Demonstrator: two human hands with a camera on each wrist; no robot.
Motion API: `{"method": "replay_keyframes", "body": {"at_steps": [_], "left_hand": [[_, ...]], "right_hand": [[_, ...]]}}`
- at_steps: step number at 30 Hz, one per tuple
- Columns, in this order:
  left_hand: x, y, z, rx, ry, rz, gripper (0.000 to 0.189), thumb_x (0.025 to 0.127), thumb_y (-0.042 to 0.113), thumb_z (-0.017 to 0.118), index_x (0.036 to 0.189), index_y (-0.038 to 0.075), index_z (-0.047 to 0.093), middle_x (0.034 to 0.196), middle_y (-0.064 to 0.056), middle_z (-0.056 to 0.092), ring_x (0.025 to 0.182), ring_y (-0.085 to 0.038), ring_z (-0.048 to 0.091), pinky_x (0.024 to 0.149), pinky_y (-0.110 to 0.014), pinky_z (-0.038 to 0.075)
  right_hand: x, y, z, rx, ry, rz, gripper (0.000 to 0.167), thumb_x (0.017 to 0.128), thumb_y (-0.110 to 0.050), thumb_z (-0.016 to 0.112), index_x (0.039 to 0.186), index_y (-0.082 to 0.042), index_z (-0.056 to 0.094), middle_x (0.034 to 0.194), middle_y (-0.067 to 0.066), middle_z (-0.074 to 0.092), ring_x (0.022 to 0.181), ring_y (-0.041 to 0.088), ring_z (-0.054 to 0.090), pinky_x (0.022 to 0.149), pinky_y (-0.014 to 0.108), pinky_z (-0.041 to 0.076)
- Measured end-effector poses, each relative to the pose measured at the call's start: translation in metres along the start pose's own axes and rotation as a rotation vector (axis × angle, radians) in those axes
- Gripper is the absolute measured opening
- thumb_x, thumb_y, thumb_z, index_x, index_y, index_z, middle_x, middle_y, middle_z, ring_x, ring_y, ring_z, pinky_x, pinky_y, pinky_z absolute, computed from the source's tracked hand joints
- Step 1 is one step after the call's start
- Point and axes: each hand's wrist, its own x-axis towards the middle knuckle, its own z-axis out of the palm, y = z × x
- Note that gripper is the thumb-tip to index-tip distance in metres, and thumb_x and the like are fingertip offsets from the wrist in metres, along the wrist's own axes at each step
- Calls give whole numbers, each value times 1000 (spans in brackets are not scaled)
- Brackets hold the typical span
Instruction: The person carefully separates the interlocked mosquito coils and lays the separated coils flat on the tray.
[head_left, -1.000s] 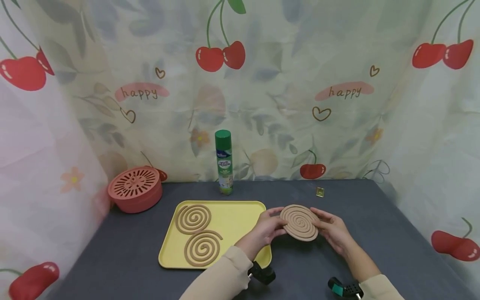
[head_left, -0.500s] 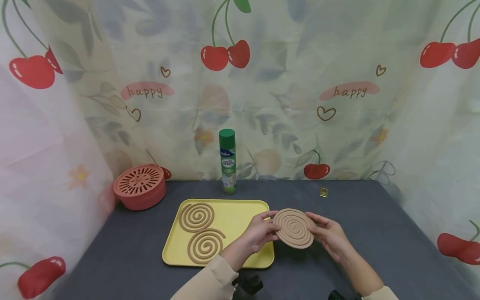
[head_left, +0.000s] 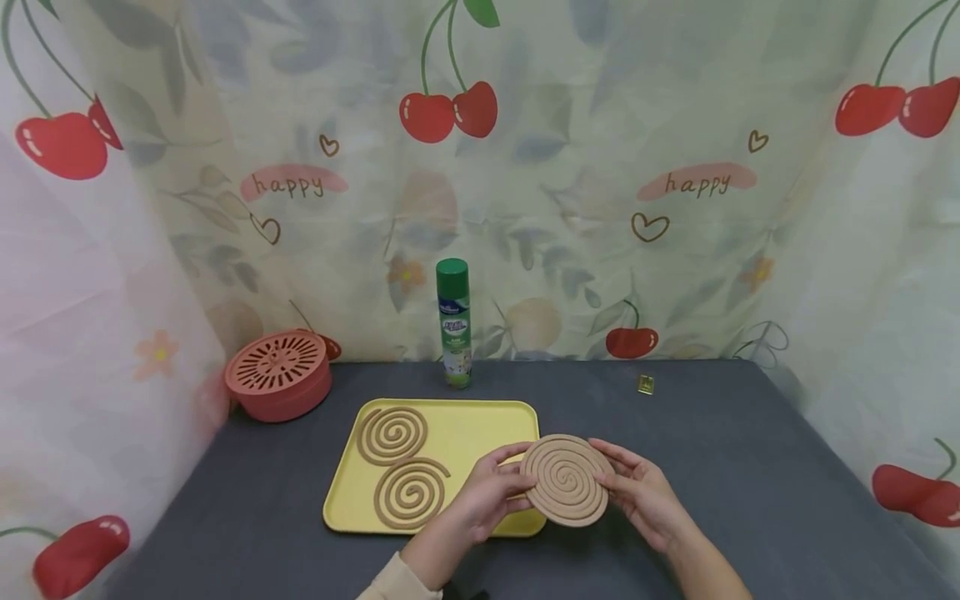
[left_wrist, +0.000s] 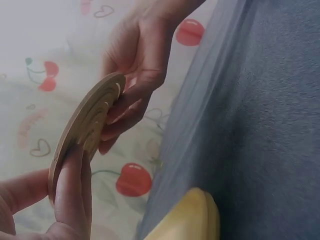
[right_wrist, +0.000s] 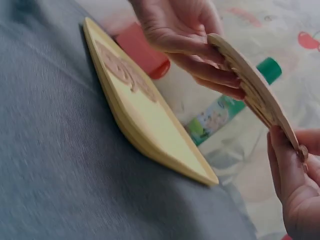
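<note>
Both hands hold up a tan mosquito coil [head_left: 566,479], tightly wound with hardly any gaps between its turns. My left hand [head_left: 487,492] pinches its left edge, thumb on the near face and fingers behind. At the opposite edge, my right hand [head_left: 643,498] pinches it the same way. In the left wrist view the disc [left_wrist: 82,120] appears almost edge-on, raised off the table. Left of the hands lies a yellow tray [head_left: 468,429] bearing two looser coils, a rear one [head_left: 392,432] and a front one [head_left: 412,492]. The left hand covers part of the tray's right side.
A green spray can [head_left: 453,325] stands upright behind the tray. At the back left sits a round red slotted box [head_left: 279,375]. A small gold-coloured piece [head_left: 646,384] lies at the back right of the dark tabletop [head_left: 735,467]. Cherry-printed curtains [head_left: 555,250] enclose the table.
Both hands have moved left and closer to the body, carrying the coil with them. Its flat face now turns more toward the head camera. The coils on the tray stay put.
</note>
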Motion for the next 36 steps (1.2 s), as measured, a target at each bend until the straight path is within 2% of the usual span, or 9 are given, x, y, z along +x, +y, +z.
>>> {"method": "replay_keyframes", "body": {"at_steps": [6, 16, 23, 27, 32, 36], "left_hand": [[-20, -5, -15, 32, -7, 34, 54, 86, -6, 56, 136, 0, 38, 101, -7, 62, 73, -9, 63, 60, -23, 54], [-46, -14, -34, 69, -35, 68, 59, 82, -6, 59, 134, -3, 33, 103, -11, 60, 75, -12, 65, 64, -27, 56], [-56, -22, -49, 64, -66, 34, 59, 85, -2, 60, 136, -6, 32, 104, -9, 61, 76, -11, 65, 63, -24, 55], [-59, -25, -58, 51, -147, 30, 56, 87, 1, 59, 134, -8, 32, 105, -6, 63, 78, -10, 66, 63, -23, 55], [-63, -29, -68, 30, -287, -5, 52, 89, 3, 56, 134, -9, 33, 101, -4, 67, 80, -10, 68, 65, -25, 56], [-64, -31, -69, 5, -352, -38, 50, 91, 4, 54, 136, -8, 34, 99, -4, 68, 82, -11, 68, 66, -24, 56]], "right_hand": [[-4, 5, 13, 0, -146, -26, 57, 88, -4, 60, 140, -3, 36, 114, -8, 64, 103, 6, 61, 81, 23, 53], [-4, 17, 29, 8, -239, 6, 52, 88, -2, 60, 136, -4, 42, 112, -6, 65, 99, 7, 62, 76, 23, 54], [-4, 31, 37, 26, -261, 31, 52, 87, -3, 61, 135, -2, 42, 114, -3, 65, 101, 8, 62, 78, 23, 54], [-6, 38, 40, 32, -273, 49, 52, 87, -3, 61, 135, -2, 42, 115, -1, 64, 101, 9, 62, 78, 24, 54], [-8, 44, 42, 41, -367, 62, 51, 88, -1, 59, 136, -2, 42, 119, 2, 63, 103, 12, 62, 81, 27, 54], [-8, 46, 43, 63, -424, 79, 49, 88, -1, 59, 135, -2, 43, 118, 4, 63, 102, 14, 63, 80, 27, 54]]}}
